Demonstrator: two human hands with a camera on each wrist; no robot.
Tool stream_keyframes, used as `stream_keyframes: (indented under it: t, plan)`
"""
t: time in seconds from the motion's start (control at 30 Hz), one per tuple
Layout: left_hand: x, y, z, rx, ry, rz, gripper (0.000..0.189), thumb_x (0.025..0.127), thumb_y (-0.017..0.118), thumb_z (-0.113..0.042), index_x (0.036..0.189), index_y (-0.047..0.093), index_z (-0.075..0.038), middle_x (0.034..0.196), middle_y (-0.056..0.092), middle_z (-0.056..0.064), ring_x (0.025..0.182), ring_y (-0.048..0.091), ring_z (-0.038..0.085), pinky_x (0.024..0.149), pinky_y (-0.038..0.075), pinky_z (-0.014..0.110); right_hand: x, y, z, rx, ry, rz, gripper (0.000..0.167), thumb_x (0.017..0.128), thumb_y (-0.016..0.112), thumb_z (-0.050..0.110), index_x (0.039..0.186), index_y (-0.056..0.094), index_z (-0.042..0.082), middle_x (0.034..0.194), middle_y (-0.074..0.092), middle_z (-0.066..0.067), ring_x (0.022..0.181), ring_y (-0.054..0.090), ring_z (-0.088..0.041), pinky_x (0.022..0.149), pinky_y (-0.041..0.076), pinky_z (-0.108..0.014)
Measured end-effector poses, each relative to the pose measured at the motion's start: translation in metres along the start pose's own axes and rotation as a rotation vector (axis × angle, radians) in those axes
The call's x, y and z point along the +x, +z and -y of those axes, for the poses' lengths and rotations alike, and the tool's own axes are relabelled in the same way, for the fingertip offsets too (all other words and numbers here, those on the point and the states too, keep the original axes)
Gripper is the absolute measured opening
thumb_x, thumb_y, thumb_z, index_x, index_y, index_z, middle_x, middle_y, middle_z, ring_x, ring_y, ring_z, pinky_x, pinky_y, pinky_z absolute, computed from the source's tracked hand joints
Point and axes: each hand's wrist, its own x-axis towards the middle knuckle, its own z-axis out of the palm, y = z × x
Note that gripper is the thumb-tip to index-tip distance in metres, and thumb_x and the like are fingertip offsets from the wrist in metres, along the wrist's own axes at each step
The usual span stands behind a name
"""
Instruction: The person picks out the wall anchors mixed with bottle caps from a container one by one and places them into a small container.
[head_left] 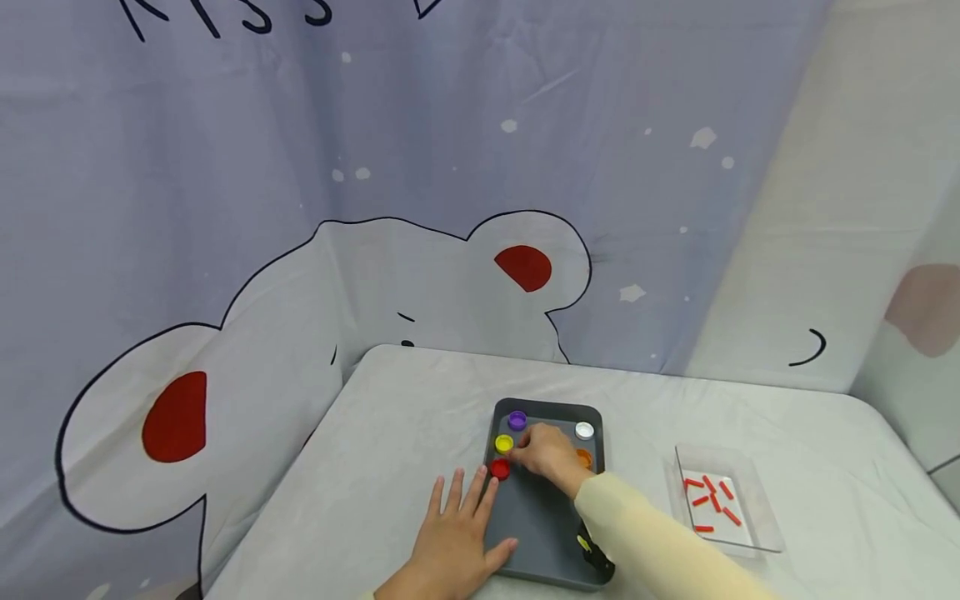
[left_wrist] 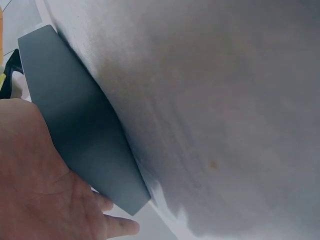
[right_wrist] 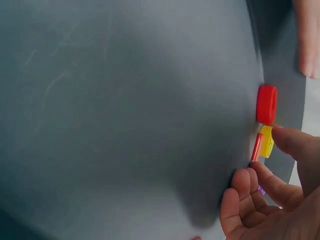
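My right hand [head_left: 551, 454] reaches over the upper part of a dark grey tray [head_left: 536, 525]. Between its thumb and index finger is a thin red stick [right_wrist: 257, 146], right beside a yellow round cap [head_left: 504, 443]. The thumb tip overlaps the cap's edge in the right wrist view. Just nearer along the tray's left side lies a red cap [head_left: 500, 469], with a purple cap [head_left: 517, 420] farther up. My left hand [head_left: 457, 537] lies with straight, spread fingers along the tray's left edge, its fingertips close to the red cap.
Along the tray's right side are a white cap [head_left: 584, 430] and an orange cap [head_left: 583, 457], partly hidden by the right hand. A clear plastic box [head_left: 767, 521] holding several red sticks [head_left: 715, 502] stands to the right. A white cloth [head_left: 390, 433] covers the table; a printed curtain hangs behind.
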Motion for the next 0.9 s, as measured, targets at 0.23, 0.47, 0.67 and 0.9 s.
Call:
stream_keyframes:
  t: [0.23, 0.47, 0.67, 0.9]
  plan:
    - [0.001, -0.001, 0.001, 0.032, 0.011, -0.026, 0.086, 0.097, 0.037, -0.074, 0.161, 0.031, -0.016, 0.168, 0.024, 0.007, 0.153, 0.021, 0.04, 0.119, 0.013, 0.063, 0.003, 0.005, 0.006, -0.058, 0.025, -0.021, 0.029, 0.083, 0.082, 0.038, 0.091, 0.074, 0.012, 0.082, 0.067, -0.002, 0.069, 0.058, -0.02, 0.063, 0.05, -0.034]
    - [-0.001, 0.004, 0.003, 0.048, 0.029, -0.057, 0.086, 0.097, 0.038, -0.073, 0.159, 0.035, -0.015, 0.166, 0.029, 0.008, 0.151, 0.025, 0.041, 0.118, 0.017, 0.064, 0.002, 0.015, 0.007, -0.096, 0.014, -0.053, 0.032, 0.083, 0.083, 0.037, 0.074, 0.066, 0.012, 0.067, 0.059, -0.001, 0.059, 0.054, -0.019, 0.054, 0.043, -0.031]
    - [-0.001, 0.004, 0.002, 0.057, 0.03, -0.054, 0.085, 0.097, 0.037, -0.073, 0.159, 0.035, -0.015, 0.166, 0.029, 0.008, 0.151, 0.025, 0.041, 0.118, 0.017, 0.064, 0.0, 0.021, 0.007, -0.108, 0.003, -0.111, 0.039, 0.08, 0.086, 0.038, 0.071, 0.058, 0.013, 0.066, 0.057, -0.002, 0.058, 0.053, -0.021, 0.053, 0.043, -0.032]
    - [-0.001, 0.003, 0.001, 0.066, 0.032, -0.067, 0.085, 0.097, 0.037, -0.073, 0.159, 0.036, -0.015, 0.166, 0.03, 0.008, 0.151, 0.026, 0.041, 0.117, 0.018, 0.064, 0.002, 0.022, 0.005, -0.106, 0.003, -0.111, 0.036, 0.082, 0.084, 0.035, 0.072, 0.059, 0.013, 0.064, 0.056, -0.002, 0.057, 0.053, -0.02, 0.052, 0.043, -0.031]
